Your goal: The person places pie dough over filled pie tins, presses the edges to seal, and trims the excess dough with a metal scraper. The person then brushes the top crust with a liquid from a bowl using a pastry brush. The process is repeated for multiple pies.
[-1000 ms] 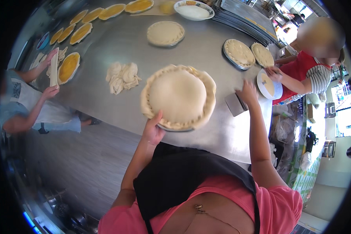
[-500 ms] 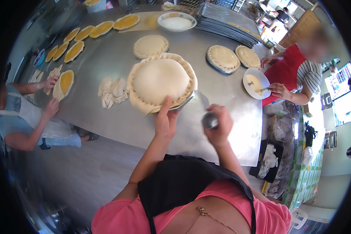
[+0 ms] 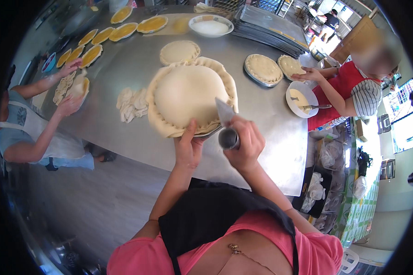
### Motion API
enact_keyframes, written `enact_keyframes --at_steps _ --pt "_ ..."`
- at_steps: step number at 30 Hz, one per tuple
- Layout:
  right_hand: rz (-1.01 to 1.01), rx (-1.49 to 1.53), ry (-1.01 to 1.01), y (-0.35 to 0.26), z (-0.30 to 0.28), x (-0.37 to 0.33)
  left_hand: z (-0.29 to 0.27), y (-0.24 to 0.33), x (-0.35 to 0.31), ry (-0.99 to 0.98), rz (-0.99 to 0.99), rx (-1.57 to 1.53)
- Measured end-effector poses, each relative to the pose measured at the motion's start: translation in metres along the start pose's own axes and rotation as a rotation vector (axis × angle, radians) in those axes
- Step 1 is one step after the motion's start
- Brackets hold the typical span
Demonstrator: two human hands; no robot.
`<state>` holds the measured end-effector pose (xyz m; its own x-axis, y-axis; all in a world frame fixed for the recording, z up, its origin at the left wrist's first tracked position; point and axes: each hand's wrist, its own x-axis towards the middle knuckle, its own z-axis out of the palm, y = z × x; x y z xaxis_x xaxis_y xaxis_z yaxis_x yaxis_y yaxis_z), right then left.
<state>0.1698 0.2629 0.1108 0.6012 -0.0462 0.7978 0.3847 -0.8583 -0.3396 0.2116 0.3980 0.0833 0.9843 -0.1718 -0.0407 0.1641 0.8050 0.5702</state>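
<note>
My left hand (image 3: 188, 150) holds a large unbaked pie (image 3: 188, 98) up over the table. Its thumb presses on the near edge, and the other fingers go underneath and are mostly hidden. The pie has a smooth domed pale lid and a crimped border, with extra dough hanging past the pan. My right hand (image 3: 248, 144) is wrapped round a knife (image 3: 223, 111) with a pointed metal blade and a round grey handle. The blade stands at the pie's right edge; whether it cuts into the dough cannot be seen.
Dough scraps (image 3: 132, 105) lie left of the pie. Other covered pies (image 3: 264, 69), a white bowl (image 3: 210, 25) and stacked trays (image 3: 270, 30) are farther back. Yellow-filled shells (image 3: 124, 32) line the far left. Co-workers stand at both sides; a brush rests in the right bowl (image 3: 302, 98).
My right hand has brought the knife left to the pie's edge. The pie has shifted slightly. The right co-worker has let go of the brush; the left one's upper hand has moved off their shell.
</note>
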Motion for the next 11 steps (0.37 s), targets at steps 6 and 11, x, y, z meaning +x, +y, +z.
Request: enact_keyframes --at_steps 6,11 --pt "0.142 -0.001 0.083 0.021 -0.014 0.016 -0.012 0.020 -0.004 0.015 -0.017 -0.029" --pt "0.116 0.022 0.041 0.025 -0.027 0.015 -0.022 0.040 0.002 0.005 0.166 0.156"
